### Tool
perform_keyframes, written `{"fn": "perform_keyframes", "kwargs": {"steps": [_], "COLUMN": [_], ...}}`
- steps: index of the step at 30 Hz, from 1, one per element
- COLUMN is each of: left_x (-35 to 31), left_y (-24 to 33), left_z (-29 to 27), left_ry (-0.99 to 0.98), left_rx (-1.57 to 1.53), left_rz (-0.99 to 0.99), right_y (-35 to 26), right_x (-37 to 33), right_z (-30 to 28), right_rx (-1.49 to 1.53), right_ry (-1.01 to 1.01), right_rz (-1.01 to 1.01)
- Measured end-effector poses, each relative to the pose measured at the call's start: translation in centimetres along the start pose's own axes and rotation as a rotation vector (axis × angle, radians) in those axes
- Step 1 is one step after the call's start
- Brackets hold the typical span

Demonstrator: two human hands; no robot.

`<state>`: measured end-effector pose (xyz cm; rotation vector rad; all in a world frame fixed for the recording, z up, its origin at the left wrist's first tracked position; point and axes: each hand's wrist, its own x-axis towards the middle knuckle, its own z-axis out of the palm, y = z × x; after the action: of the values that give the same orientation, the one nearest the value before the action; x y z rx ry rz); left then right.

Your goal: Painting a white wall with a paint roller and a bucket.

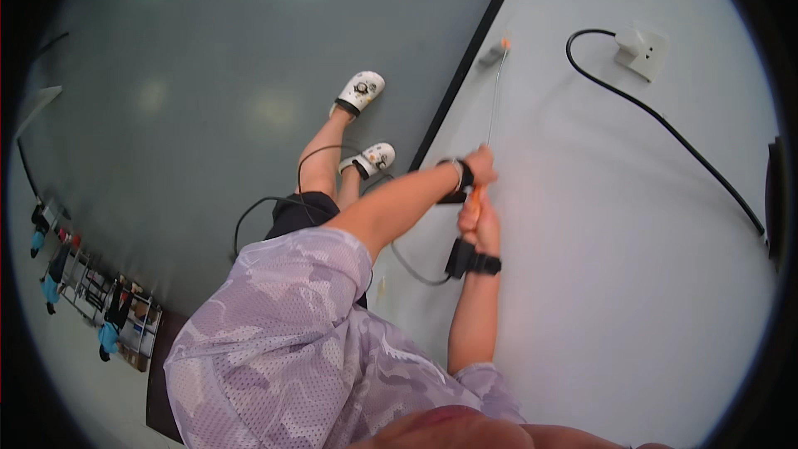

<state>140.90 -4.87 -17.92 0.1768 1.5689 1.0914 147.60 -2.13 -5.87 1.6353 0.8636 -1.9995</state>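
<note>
A long, thin, greyish rod or cord (496, 100) runs along the white wall; I cannot tell which it is. Its far end meets a small grey block with an orange tip (496, 52). At the near end my left hand (480, 166) is closed around it, a band on that wrist. Just below, my right hand (480, 220) grips an orange handle (475, 199), mostly hidden by its fingers. Both hands are stacked close together. A black device is strapped to my right wrist.
A white wall socket (644, 54) holds a plug with a thick black cable (657, 112) running down right. Thin cables loop beside my arms and legs. A black skirting strip (470, 58) borders the grey floor (224, 58). People and shelves (141, 333) stand far left.
</note>
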Motion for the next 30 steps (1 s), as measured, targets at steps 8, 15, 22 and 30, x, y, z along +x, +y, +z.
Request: {"fn": "perform_keyframes", "kwargs": {"steps": [8,15,22,30], "left_x": [-7.2,5.4,-1.9,8.0], "left_y": [-7.7,2.4,-8.3,-0.1], "left_z": [7.1,-5.4,4.2,-4.7], "left_ry": [-0.32,-0.078,-0.397,0.066], "left_rx": [0.047,-0.196,0.118,-0.006], "left_rz": [-0.071,-0.076,-0.073,0.077], "right_y": [7.7,-5.8,6.5,-6.2], "right_x": [-4.1,5.6,1.7,5.7], "right_z": [-3.4,2.4,-2.8,4.1], "right_rx": [0.094,-0.034,0.028,-0.038], "right_ry": [0.197,0.035,0.193,0.044], "right_rz": [0.301,-0.034,0.29,-0.04]}}
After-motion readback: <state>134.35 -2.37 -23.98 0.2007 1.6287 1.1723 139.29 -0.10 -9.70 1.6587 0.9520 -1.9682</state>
